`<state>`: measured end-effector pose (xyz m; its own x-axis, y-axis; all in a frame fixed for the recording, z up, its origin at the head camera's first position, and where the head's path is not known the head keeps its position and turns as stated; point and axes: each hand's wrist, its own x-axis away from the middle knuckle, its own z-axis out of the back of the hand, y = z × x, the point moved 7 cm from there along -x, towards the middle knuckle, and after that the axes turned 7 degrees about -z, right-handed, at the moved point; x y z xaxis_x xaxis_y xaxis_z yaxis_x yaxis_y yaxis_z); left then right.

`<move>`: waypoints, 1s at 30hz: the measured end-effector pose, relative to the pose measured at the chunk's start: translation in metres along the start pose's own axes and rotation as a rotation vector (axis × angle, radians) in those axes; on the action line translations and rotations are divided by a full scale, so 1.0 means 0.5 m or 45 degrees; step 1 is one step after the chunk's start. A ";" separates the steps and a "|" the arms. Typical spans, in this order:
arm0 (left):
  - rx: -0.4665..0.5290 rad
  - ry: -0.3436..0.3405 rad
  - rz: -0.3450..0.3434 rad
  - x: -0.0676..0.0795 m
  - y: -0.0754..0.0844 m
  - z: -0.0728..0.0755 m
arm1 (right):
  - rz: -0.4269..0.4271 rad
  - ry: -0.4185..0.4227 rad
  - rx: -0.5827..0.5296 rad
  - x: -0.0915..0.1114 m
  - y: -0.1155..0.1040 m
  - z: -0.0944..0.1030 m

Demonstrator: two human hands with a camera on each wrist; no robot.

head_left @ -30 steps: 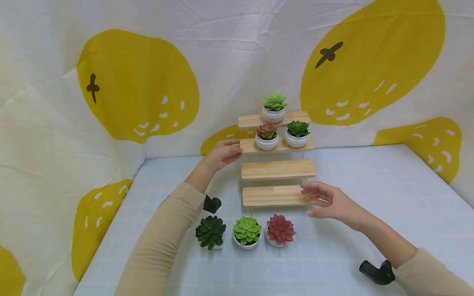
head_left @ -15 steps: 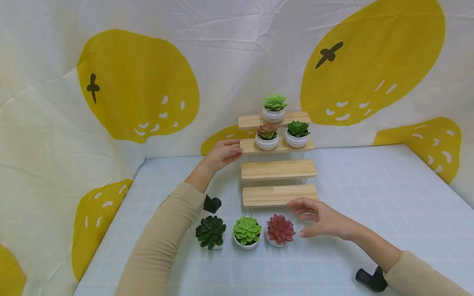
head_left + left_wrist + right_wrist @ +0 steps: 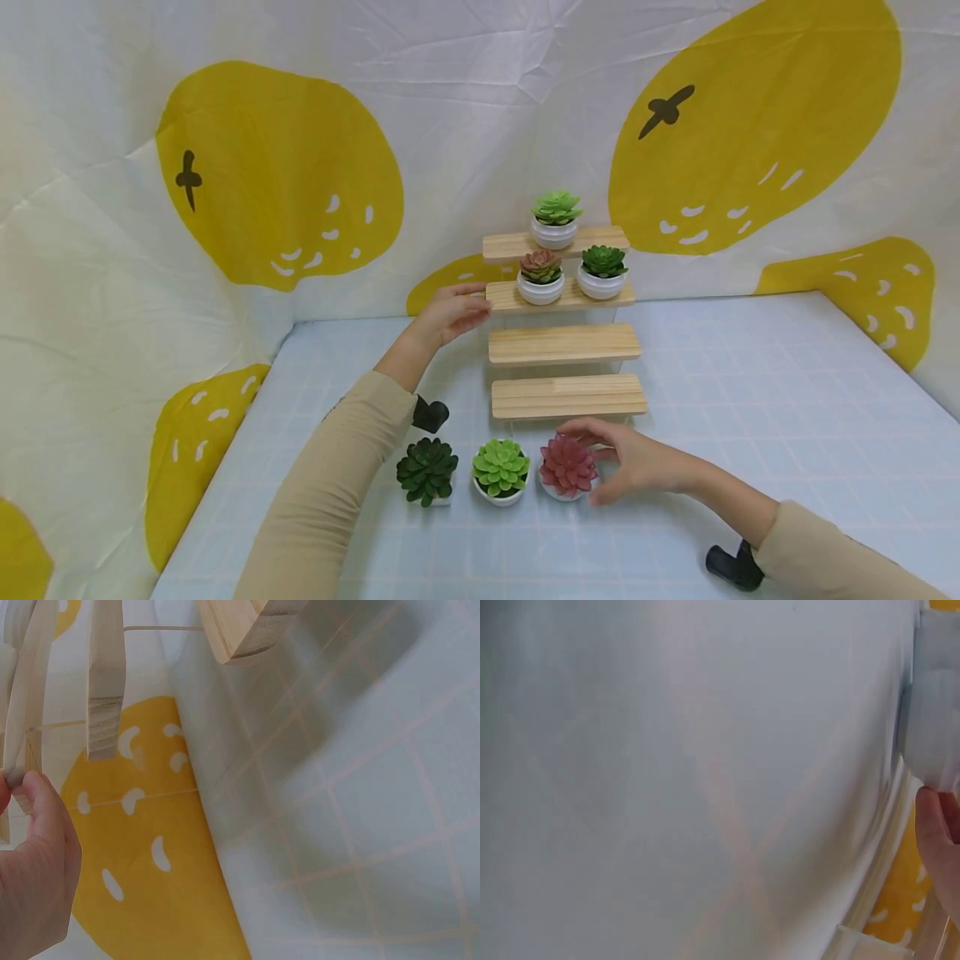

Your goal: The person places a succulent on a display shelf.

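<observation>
The left hand [image 3: 450, 313] pinches the second-highest shelf [image 3: 503, 297] at its left end. The right hand [image 3: 633, 460] curves, partly spread, around the red succulent [image 3: 567, 468] on the table [image 3: 757, 367]; firm grip cannot be confirmed. The lowest shelf [image 3: 567, 397] stands just behind; table extends rightward.

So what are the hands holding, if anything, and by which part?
The left hand pinches the second-highest shelf by its left end. The right hand curves beside the red succulent; whether it's gripped I can't tell.

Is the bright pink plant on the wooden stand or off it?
Off: the bright pink plant stands upright on the tablecloth, in front of the wooden stand, with the right hand curved around one side.
</observation>
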<state>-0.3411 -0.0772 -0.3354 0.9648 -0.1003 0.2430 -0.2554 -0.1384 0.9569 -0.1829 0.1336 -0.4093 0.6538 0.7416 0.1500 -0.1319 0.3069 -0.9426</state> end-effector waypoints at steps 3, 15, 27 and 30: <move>-0.015 0.000 -0.002 -0.001 0.000 0.001 | -0.014 0.007 0.076 -0.004 0.002 -0.004; -0.012 -0.011 -0.006 -0.002 -0.001 0.000 | -0.038 0.087 0.239 -0.017 0.001 -0.015; -0.035 0.008 -0.015 -0.013 -0.008 0.004 | 0.027 0.066 0.227 -0.022 -0.002 -0.024; -0.008 -0.025 -0.039 -0.027 -0.014 0.009 | 0.050 0.061 0.237 -0.022 -0.004 -0.025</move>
<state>-0.3527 -0.0793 -0.3461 0.9708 -0.1151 0.2106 -0.2254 -0.1357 0.9648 -0.1804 0.1171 -0.4128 0.6798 0.7272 0.0951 -0.2906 0.3861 -0.8755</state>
